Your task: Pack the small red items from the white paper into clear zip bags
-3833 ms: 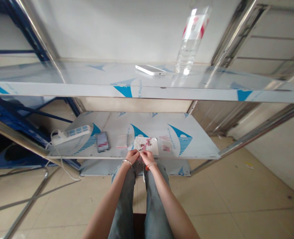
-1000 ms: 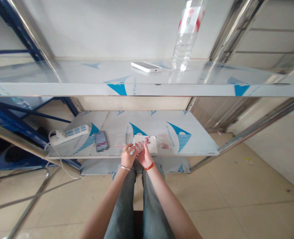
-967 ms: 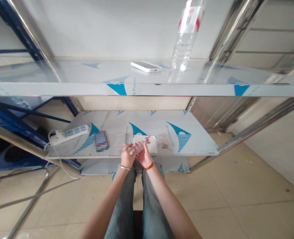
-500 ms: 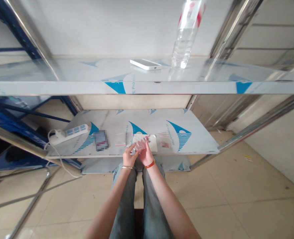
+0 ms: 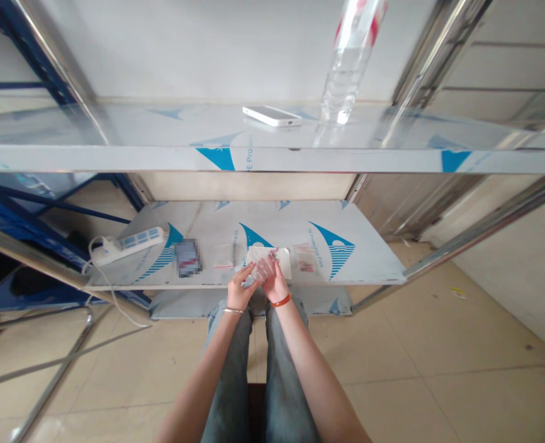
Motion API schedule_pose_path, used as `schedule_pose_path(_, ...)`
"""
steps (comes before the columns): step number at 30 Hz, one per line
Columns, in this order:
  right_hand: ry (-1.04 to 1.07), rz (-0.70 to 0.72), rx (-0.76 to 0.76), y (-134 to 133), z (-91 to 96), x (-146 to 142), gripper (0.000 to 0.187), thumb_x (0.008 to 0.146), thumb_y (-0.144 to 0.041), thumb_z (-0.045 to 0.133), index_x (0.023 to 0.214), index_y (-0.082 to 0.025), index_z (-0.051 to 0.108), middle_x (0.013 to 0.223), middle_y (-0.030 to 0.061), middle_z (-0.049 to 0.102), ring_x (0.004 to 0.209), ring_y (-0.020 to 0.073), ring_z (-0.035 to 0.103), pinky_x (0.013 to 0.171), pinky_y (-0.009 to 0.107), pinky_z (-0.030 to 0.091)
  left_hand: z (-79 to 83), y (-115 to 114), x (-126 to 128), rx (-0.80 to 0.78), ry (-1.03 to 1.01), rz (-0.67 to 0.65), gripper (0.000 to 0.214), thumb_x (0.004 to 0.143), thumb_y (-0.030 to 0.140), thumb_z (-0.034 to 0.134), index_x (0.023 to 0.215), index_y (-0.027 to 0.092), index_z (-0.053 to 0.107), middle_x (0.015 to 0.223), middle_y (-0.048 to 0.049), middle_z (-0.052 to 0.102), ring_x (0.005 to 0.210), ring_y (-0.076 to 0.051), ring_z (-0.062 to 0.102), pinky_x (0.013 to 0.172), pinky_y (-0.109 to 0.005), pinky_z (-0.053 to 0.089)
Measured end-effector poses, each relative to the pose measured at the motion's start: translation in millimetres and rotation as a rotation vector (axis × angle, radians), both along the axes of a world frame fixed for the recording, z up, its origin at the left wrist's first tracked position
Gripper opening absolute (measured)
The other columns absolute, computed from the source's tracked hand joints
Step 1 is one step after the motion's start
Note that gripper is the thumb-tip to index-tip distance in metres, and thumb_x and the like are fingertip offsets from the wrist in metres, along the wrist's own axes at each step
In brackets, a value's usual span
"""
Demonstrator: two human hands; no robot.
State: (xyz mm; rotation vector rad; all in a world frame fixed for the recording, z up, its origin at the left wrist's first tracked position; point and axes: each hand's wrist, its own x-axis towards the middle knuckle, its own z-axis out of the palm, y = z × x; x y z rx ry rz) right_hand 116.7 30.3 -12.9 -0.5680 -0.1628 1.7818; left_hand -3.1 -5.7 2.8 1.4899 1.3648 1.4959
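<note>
My left hand (image 5: 240, 289) and my right hand (image 5: 276, 284) are close together over the front edge of the lower shelf. Between them they hold a small clear plastic bag (image 5: 264, 269), fingers closed on its two sides; what is in it is too small to make out. Behind the bag a white sheet (image 5: 282, 261) lies on the shelf, with small dark reddish pieces (image 5: 272, 253) near its top. To the right of it lies another clear bag (image 5: 306, 261) with reddish pieces. A further clear bag (image 5: 225, 257) with a thin red line lies to the left.
A blurred-out dark object (image 5: 187, 258) and a white power strip (image 5: 129, 244) with a cable lie on the left of the lower shelf (image 5: 365, 246). Above, the upper shelf (image 5: 152, 159) carries a white phone (image 5: 272, 115) and a water bottle (image 5: 349, 74).
The clear bag between my hands has turned slightly and shows more of its surface. My right hand has shifted a little to the right.
</note>
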Motion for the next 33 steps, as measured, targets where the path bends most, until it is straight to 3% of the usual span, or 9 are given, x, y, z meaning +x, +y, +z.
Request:
schedule_pose_path(4, 0.061, 0.006, 0.007, -3, 8.2, 1, 0.035, 0.093, -0.047, 0.04, 0.1, -0.024, 0.065, 0.097, 0.0001, 0.07, 0.083, 0.0139, 0.066, 0.071, 0.028, 0.054, 3.2, -2, 4, -0.011, 0.048, -0.002, 0.043, 0.062, 0.025, 0.078, 0.104, 0.026, 0.07, 0.119, -0.0091, 0.063, 0.109, -0.026, 0.059, 0.085, -0.035, 0.051)
schedule_pose_path(8, 0.101, 0.04, 0.016, -8, 17.7, -1, 0.037, 0.092, -0.048, 0.042, 0.099, -0.02, 0.065, 0.098, 0.0034, 0.07, 0.085, 0.0136, 0.066, 0.074, 0.026, 0.054, 1.4, -2, 10, 0.053, 0.144, -0.023, 0.042, 0.062, 0.027, 0.078, 0.104, 0.025, 0.07, 0.121, -0.0102, 0.061, 0.111, -0.027, 0.057, 0.095, -0.042, 0.046)
schedule_pose_path(16, 0.105, -0.025, 0.035, -5, 13.5, 2, 0.019, 0.089, -0.034, 0.051, 0.089, -0.022, 0.066, 0.086, -0.0008, 0.072, 0.085, 0.0129, 0.067, 0.08, 0.027, 0.053, 0.1, -6, 12, 0.114, 0.45, 0.034, 0.043, 0.063, 0.035, 0.078, 0.104, 0.027, 0.069, 0.133, -0.0097, 0.053, 0.105, -0.028, 0.058, 0.092, -0.048, 0.046)
schedule_pose_path(20, 0.113, -0.039, 0.005, -2, 9.7, 5, 0.017, 0.09, -0.027, 0.05, 0.093, -0.025, 0.066, 0.084, -0.0039, 0.072, 0.084, 0.012, 0.068, 0.076, 0.026, 0.053, -0.1, -7, 7, 0.13, 0.441, 0.032, 0.04, 0.065, 0.032, 0.077, 0.104, 0.026, 0.069, 0.137, -0.0103, 0.048, 0.105, -0.027, 0.058, 0.092, -0.047, 0.046)
schedule_pose_path(23, 0.112, -0.055, -0.01, -1, 8.0, 7, 0.018, 0.091, -0.024, 0.047, 0.093, -0.025, 0.065, 0.084, -0.0045, 0.072, 0.083, 0.0108, 0.068, 0.076, 0.025, 0.053, -1.4, -7, 4, 0.129, 0.314, -0.03, 0.04, 0.066, 0.029, 0.075, 0.105, 0.023, 0.069, 0.138, -0.0122, 0.047, 0.108, -0.026, 0.056, 0.093, -0.044, 0.047)
schedule_pose_path(26, 0.114, -0.042, -0.013, 0, 6.4, 8, 0.018, 0.091, -0.026, 0.048, 0.095, -0.026, 0.065, 0.086, -0.004, 0.072, 0.084, 0.0107, 0.067, 0.076, 0.026, 0.053, -2.9, -6, 6, 0.057, 0.122, -0.049, 0.025, 0.067, 0.028, 0.07, 0.091, 0.019, 0.069, 0.127, -0.0132, 0.056, 0.11, -0.026, 0.056, 0.094, -0.043, 0.045)
schedule_pose_path(29, 0.125, -0.036, -0.033, 1, 5.7, 5, 0.016, 0.09, -0.027, 0.049, 0.095, -0.025, 0.064, 0.087, -0.0033, 0.071, 0.085, 0.011, 0.067, 0.075, 0.026, 0.054, -4.9, 2, 10, -0.059, -0.254, 0.0, 0.014, 0.07, 0.029, 0.066, 0.078, 0.018, 0.063, 0.106, -0.0103, 0.067, 0.109, -0.025, 0.058, 0.092, -0.039, 0.045)
schedule_pose_path(33, 0.104, -0.091, -0.045, 2, 4.4, -8, 0.012, 0.088, -0.026, 0.053, 0.092, -0.024, 0.064, 0.085, -0.0018, 0.071, 0.083, 0.0112, 0.067, 0.073, 0.025, 0.054, -7.2, 17, 17, -0.337, -0.866, 0.071, 0.017, 0.078, 0.034, 0.057, 0.079, 0.017, 0.06, 0.089, -0.0073, 0.069, 0.094, -0.017, 0.064, 0.088, -0.03, 0.047)
